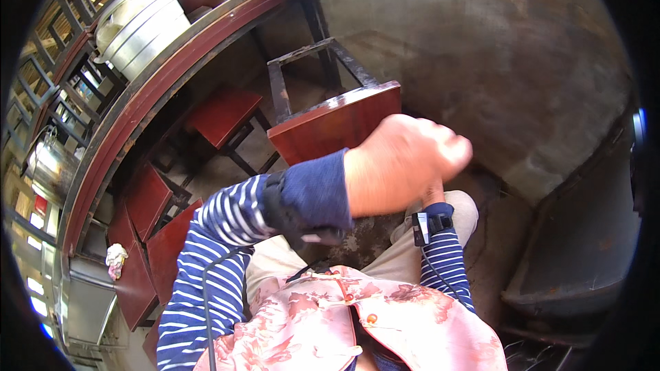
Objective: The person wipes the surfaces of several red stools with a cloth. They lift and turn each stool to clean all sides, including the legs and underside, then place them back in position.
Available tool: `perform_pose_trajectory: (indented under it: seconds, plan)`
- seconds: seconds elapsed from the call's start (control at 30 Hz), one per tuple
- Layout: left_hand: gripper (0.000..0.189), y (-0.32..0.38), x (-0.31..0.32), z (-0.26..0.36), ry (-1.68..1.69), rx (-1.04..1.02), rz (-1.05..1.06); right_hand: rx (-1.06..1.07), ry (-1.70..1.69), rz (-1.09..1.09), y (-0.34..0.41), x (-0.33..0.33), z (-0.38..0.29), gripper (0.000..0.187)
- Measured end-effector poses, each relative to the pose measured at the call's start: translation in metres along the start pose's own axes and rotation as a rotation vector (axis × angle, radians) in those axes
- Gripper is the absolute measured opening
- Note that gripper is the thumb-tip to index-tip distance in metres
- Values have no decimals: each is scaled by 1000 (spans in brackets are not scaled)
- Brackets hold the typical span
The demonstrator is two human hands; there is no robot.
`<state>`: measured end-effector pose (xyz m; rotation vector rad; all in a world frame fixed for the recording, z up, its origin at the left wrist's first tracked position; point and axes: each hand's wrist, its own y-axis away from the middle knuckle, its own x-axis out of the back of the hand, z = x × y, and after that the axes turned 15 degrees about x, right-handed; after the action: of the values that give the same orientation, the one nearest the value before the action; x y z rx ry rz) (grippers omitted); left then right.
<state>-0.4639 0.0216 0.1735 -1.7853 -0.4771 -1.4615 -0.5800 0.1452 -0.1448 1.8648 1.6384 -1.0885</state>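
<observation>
My left hand [399, 165] is raised close to the camera, blurred, with its fingers curled towards the right. Whether it holds anything does not show. Behind and below it, my right hand [434, 194] is mostly covered by the left; only a part near the wrist shows above the navy cuff. Just beyond my left hand is a tipped stool with a red wooden seat [335, 126] and dark legs. Both forearms have striped navy sleeves and strapped-on devices with cables. My knees are bent below the hands.
A long red-edged table [154, 87] curves along the left, bearing a large metal pot [147, 31] and a smaller metal pot [51, 167]. Red stools [227, 113] stand beneath and beside it. A crumpled cloth [116, 260] lies on one seat. A grey wall [464, 51] rises ahead; a dark panel [572, 247] is at right.
</observation>
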Motion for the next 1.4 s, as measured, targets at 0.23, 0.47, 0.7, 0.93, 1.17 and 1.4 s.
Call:
perform_pose_trajectory:
  seconds: [0.23,0.47,0.7,0.93,1.17,1.4]
  plan:
    - [29,41,101,93,280,-289,249,-33,108,102,-5,16,5,59]
    - [31,47,119,84,-162,-557,325,-51,135,103,-6,15,5,53]
    - [28,58,128,75,29,-391,256,-5,218,119,-10,12,7,59]
    - [33,84,134,62,190,124,78,284,515,-92,-14,-6,0,62]
    - [51,100,-2,-111,-83,596,142,280,512,-204,-19,-4,-2,50]
    - [49,117,-57,-160,40,700,34,69,953,-118,-5,24,17,54]
